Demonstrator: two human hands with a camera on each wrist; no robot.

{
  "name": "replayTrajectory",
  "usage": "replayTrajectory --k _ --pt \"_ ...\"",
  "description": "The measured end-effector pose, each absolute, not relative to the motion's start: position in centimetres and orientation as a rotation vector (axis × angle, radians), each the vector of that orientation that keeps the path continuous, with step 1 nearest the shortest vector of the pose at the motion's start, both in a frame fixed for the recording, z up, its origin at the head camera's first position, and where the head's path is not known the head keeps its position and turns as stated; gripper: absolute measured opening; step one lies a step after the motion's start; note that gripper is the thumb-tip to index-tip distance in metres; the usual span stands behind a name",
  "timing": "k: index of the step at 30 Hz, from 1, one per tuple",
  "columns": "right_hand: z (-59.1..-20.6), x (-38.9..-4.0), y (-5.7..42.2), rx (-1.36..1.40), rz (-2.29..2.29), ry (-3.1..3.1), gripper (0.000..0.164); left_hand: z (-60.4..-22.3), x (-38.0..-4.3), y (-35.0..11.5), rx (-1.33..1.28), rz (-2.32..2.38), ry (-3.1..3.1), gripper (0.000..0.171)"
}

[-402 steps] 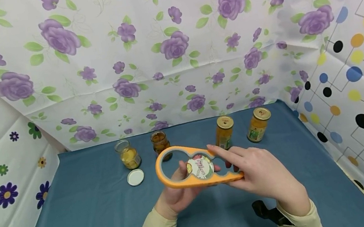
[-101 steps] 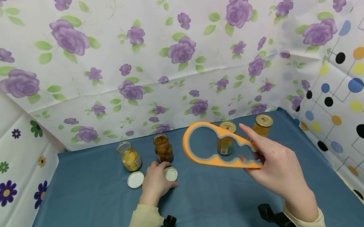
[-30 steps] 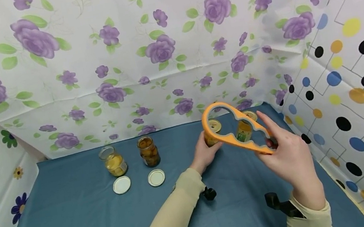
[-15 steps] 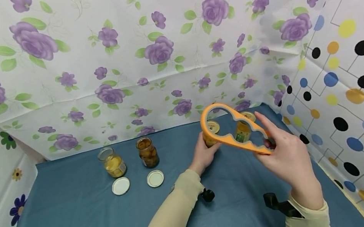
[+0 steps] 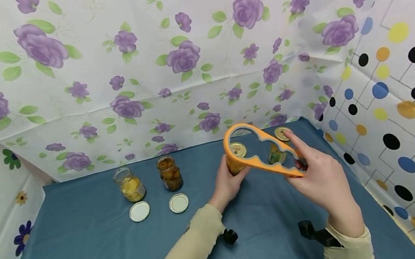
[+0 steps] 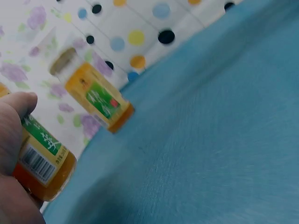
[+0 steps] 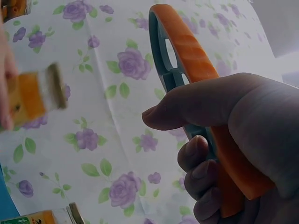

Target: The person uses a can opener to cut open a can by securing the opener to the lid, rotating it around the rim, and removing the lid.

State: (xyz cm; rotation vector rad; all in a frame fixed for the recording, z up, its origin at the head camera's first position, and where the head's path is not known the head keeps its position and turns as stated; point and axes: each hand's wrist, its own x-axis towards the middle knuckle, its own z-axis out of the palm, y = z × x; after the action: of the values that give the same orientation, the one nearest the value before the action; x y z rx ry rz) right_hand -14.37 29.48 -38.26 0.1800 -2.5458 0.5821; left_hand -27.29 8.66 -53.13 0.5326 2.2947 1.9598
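Observation:
My left hand [image 5: 224, 185] grips a glass jar [image 5: 234, 166] of amber contents with a gold lid. In the left wrist view this jar [image 6: 46, 161] is tilted, its base showing a little above the cloth. My right hand [image 5: 325, 177] holds an orange jar opener [image 5: 266, 167] with grey scalloped inner edges by its narrow end. The opener's wide loop overlaps the held jar's lid in the head view. Behind the opener stands a similar lidded jar [image 5: 276, 155], its green label plain in the left wrist view. In the right wrist view, the thumb lies along the opener [image 7: 187, 49].
On the left stand two lidless jars, one with pale yellow contents [image 5: 132, 189] and one with brown pieces [image 5: 170, 176]. Before them lie a white lid [image 5: 139, 211] and a cream lid [image 5: 179, 203]. Patterned sheets [image 5: 181, 58] rise behind the blue cloth [image 5: 101, 250].
Earlier the opener was over another jar's lid; later my left hand was at the cream lid on the cloth. Since then it has gripped this jar and drawn it slightly nearer; the opener shifted left.

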Motion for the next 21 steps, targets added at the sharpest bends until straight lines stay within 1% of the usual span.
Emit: replayTrajectory --k 4,10,12,15,17,21 --pt "-38.5 -14.6 29.0 0.209 0.591 -2.566 0.099 -52.5 -25.2 6.5 0.621 2.01 2.252 0.053" --pt "-38.8 -14.5 27.5 0.326 0.665 -2.593 0.103 -51.5 -22.0 3.6 0.661 2.074 2.226 0.057" --pt "-38.8 -14.4 26.9 0.378 0.694 -2.603 0.103 -51.3 -21.2 3.0 0.663 2.11 2.208 0.055" --pt "-38.8 -14.4 25.9 0.448 0.703 -2.625 0.101 -51.1 -20.3 2.2 0.654 2.124 2.24 0.048" --pt "-38.8 -14.3 25.3 0.482 0.7 -2.639 0.1 -51.1 -20.1 1.9 0.67 2.133 2.256 0.045" --pt "-39.0 -14.3 24.5 0.505 0.677 -2.655 0.1 -51.5 -20.1 1.2 0.734 2.164 2.254 0.043"
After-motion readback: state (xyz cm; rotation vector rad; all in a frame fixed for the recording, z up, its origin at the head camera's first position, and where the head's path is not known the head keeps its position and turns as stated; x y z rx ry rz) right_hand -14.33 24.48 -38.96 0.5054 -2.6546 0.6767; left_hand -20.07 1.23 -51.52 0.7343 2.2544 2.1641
